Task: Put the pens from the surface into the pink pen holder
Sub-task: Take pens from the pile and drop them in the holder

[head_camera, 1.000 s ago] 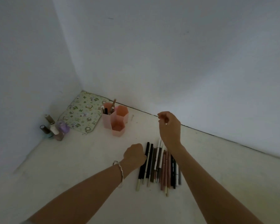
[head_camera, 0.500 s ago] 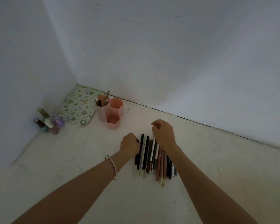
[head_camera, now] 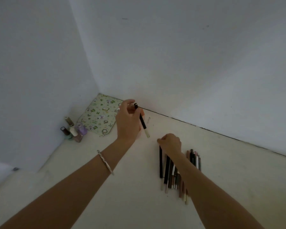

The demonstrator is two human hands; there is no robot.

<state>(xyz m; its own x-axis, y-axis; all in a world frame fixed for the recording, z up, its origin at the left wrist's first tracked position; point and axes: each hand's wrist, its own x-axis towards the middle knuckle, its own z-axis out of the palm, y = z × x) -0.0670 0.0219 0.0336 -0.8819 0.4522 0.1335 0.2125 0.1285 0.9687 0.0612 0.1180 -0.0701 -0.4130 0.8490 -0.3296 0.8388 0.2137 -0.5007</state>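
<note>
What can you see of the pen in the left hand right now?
The pen is slim, with a black barrel and a pale cream lower end, likely plastic. The left hand pinches it near its dark upper tip, so it hangs tilted and off the surface, cream end lowest. It sits where the pink pen holder is mostly hidden behind the hand. Nothing else visibly touches it.

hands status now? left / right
Left hand: closed on a black pen, raised off the surface.
Right hand: fingers curled at the top of the pen row; a grip cannot be told.
</note>
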